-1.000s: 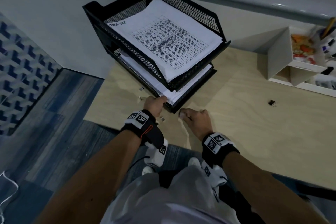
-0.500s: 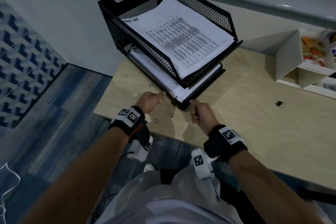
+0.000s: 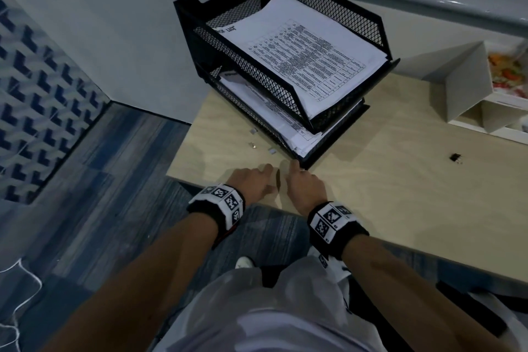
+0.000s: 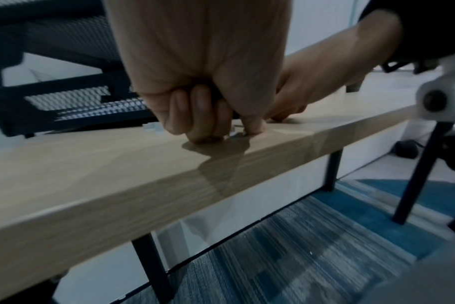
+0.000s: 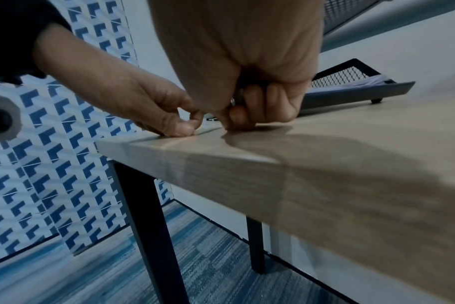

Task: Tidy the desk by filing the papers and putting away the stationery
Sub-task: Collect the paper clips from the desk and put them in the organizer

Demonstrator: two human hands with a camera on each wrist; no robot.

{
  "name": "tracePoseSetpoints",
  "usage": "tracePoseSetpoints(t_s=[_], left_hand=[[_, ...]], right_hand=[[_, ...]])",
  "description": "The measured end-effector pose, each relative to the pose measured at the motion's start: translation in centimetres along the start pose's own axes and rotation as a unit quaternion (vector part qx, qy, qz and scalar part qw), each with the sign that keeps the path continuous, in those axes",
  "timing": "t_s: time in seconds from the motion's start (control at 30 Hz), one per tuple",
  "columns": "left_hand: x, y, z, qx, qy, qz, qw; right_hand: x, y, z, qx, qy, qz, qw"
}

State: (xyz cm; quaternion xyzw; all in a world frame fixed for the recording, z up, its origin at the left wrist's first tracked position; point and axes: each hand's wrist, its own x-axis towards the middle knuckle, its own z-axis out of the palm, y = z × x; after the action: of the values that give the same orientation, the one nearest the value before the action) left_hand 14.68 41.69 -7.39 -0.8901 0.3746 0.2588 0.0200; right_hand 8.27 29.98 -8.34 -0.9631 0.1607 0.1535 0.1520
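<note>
A black two-tier mesh tray (image 3: 347, 18) stands at the desk's back left, with printed papers (image 3: 308, 54) in both tiers. Small silver clips (image 3: 253, 131) lie scattered on the desk in front of it. My left hand (image 3: 257, 180) is down on the desk near the front edge, thumb and fingertips pinching a small silver clip (image 4: 237, 134). My right hand (image 3: 303, 183) sits right beside it, fingers curled into a fist (image 5: 260, 107) round a small metal piece (image 5: 233, 100), of which only a glint shows. A black binder clip (image 3: 455, 157) lies alone further right.
A white desk organiser (image 3: 463, 80) with colourful contents stands at the back right. The wooden desk (image 3: 400, 194) has black legs (image 5: 153, 226). The floor is blue carpet (image 3: 85, 194), and a white wall runs behind the tray.
My left hand has come off the lower tray's papers and dropped to the desk. My right hand has drawn in beside it. The view has swung left.
</note>
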Motion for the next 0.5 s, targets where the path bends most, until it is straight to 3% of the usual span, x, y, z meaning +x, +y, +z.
tracePoseSetpoints(t_s=[0.1,0.13,0.2,0.23,0.27,0.33,0.37,0.4,0.43,0.5], left_hand=[[0.3,0.2,0.6,0.024,0.036,-0.006,0.999],[0.4,0.1,0.7,-0.009,0.048,-0.015,0.999],[0.6,-0.4,0.7,-0.174,0.077,-0.057,0.98],[0.8,-1.0,0.6,-0.297,0.09,-0.088,0.946],[1.1,-1.5,0.3,-0.44,0.093,-0.126,0.884],[1.3,-2.6,-0.3,-0.676,0.079,-0.171,0.713],[1.3,-3.2,-0.5,-0.741,0.076,-0.17,0.646],[1.3,-3.8,-0.8,-0.77,0.074,-0.163,0.613],[1.3,-4.4,-1.1,-0.776,0.074,-0.151,0.608],[1.4,-5.3,-1.6,-0.763,0.078,-0.138,0.627]], right_hand=[[-0.1,0.2,-0.1,0.031,-0.002,0.007,0.999],[0.0,0.4,-0.2,0.074,-0.001,0.015,0.997],[0.4,1.0,-0.3,0.216,-0.001,0.037,0.976],[0.5,1.2,-0.5,0.307,-0.01,0.052,0.95],[0.5,1.4,-0.8,0.415,-0.027,0.075,0.906],[0.2,1.4,-1.5,0.642,-0.08,0.118,0.754],[0.0,1.2,-2.1,0.717,-0.104,0.13,0.676],[0.0,0.9,-2.4,0.759,-0.119,0.14,0.625],[0.0,0.6,-2.6,0.775,-0.126,0.148,0.601],[0.5,0.0,-2.4,0.766,-0.122,0.155,0.611]])
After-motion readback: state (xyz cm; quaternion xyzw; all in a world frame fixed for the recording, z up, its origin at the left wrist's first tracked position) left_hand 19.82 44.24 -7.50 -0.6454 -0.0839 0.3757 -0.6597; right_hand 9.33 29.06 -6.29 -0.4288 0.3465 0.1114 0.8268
